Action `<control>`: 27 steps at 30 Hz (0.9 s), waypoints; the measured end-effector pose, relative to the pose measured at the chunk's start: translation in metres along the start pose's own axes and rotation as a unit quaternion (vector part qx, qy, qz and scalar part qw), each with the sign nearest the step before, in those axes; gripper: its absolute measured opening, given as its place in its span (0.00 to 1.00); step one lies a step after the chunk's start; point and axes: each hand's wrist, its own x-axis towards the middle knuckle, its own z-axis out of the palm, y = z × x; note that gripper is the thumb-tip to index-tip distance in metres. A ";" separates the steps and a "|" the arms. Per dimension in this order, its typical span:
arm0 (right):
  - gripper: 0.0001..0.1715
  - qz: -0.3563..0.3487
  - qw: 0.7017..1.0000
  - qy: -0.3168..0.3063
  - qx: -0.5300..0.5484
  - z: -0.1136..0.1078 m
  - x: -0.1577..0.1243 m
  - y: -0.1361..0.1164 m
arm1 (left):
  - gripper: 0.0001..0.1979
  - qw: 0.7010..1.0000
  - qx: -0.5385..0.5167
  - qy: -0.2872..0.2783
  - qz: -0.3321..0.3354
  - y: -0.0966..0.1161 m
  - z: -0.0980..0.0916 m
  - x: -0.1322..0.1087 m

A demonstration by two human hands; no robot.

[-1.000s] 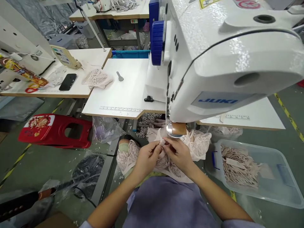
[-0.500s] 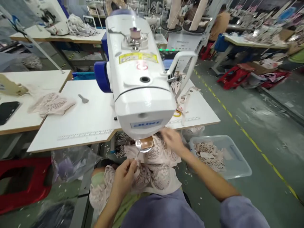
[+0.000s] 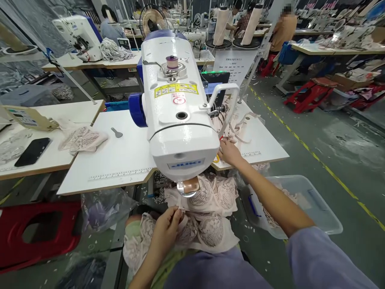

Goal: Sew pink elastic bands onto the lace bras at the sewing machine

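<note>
My left hand (image 3: 167, 225) is closed in a pinch on the edge of a beige lace bra (image 3: 212, 230) that lies over my lap. Another beige bra (image 3: 227, 192) lies just behind it, below the needle end of the white sewing machine (image 3: 183, 136). My right hand (image 3: 229, 153) reaches onto the white tabletop to the right of the machine head. Its fingers are curled and partly hidden by the head; a bit of red shows at the fingertips. A yellow ring-shaped piece (image 3: 216, 158) lies beside that hand, with beige straps (image 3: 237, 130) behind it.
A clear plastic bin (image 3: 315, 200) with beige strips stands on the floor at right. On the left are a phone (image 3: 32, 152), a folded lace piece (image 3: 87, 138) and a red stool (image 3: 67, 233). Thread cones (image 3: 221, 26) stand behind the machine; people sit farther back.
My right hand has moved from the bra by the needle up and right onto the tabletop. The left hand still pinches the bra. The whole view has shifted and sharpened.
</note>
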 end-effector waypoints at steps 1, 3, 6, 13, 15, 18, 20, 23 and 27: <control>0.31 0.000 1.000 -0.001 -0.004 -0.001 0.002 0.003 | 0.25 1.000 -0.007 -0.004 -0.004 0.003 -0.001 0.000; 0.33 -0.002 1.000 -0.006 -0.012 -0.004 0.008 0.008 | 0.25 1.000 -0.018 -0.004 -0.013 0.008 -0.002 -0.001; 0.30 -0.007 0.999 -0.021 -0.024 -0.009 0.012 0.010 | 0.26 0.999 -0.026 -0.001 -0.026 0.010 -0.001 -0.002; 0.30 -0.002 0.999 -0.023 -0.046 -0.006 -0.005 -0.006 | 0.25 0.999 -0.029 0.004 -0.028 0.005 0.001 0.001; 0.29 -0.015 0.998 -0.027 -0.049 -0.007 -0.008 -0.008 | 0.25 0.999 -0.033 0.010 -0.033 0.006 0.000 0.001; 0.21 -0.029 0.998 -0.039 -0.047 -0.010 -0.010 -0.004 | 0.25 0.996 -0.060 0.005 -0.062 0.009 -0.002 0.000; 0.17 -0.028 0.997 -0.051 -0.050 -0.011 -0.016 0.002 | 0.26 0.992 -0.100 0.000 -0.081 0.010 -0.003 0.000; 0.13 -0.005 0.999 -0.043 -0.015 -0.010 -0.047 0.014 | 0.27 0.979 -0.182 0.001 -0.095 0.009 -0.005 0.000; 0.16 0.042 0.965 0.007 0.258 -0.009 -0.131 0.018 | 0.25 0.953 -0.270 -0.010 -0.134 0.010 -0.011 -0.001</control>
